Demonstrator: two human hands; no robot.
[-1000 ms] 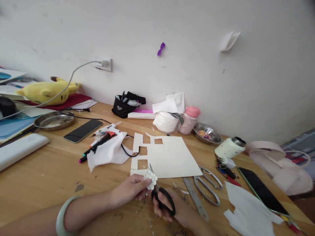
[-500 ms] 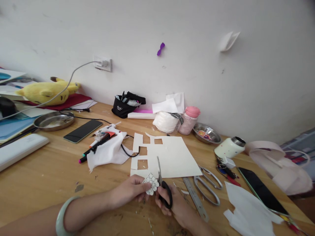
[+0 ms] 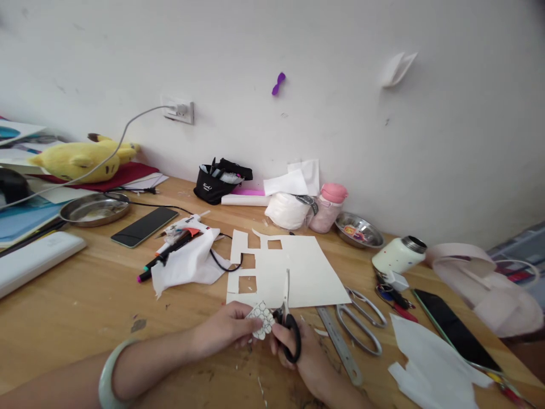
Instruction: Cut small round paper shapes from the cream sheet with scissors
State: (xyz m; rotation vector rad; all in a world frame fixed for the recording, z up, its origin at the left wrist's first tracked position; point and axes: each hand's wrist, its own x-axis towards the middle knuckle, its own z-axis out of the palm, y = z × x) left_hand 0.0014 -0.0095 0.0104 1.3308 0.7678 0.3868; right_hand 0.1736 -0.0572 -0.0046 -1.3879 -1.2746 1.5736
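Between the thumb and fingers of my left hand (image 3: 238, 325) is a small white piece of paper (image 3: 263, 319) covered with a black scale-like line pattern. My right hand (image 3: 293, 346) is closed around the black handles of a pair of scissors (image 3: 286, 295), whose blades point away from me, just right of the patterned piece. Beyond both hands lies a cream sheet of card (image 3: 304, 272) with several rectangular holes cut along its left side. Thin paper scraps (image 3: 261, 392) lie on the wooden table below my hands.
On the right lie a metal ruler (image 3: 340, 343), grey-handled scissors (image 3: 361, 324), a torn white sheet (image 3: 430, 358) and a phone (image 3: 455, 329). Leftward are markers (image 3: 168, 255), crumpled white paper (image 3: 187, 267), another phone (image 3: 145, 226) and a metal dish (image 3: 94, 210). A cream bottle (image 3: 398, 254) lies tipped over.
The scissors have turned slightly, their blades swinging right and away from the patterned piece, and look more open near the handles. My left hand keeps the piece in nearly the same place.
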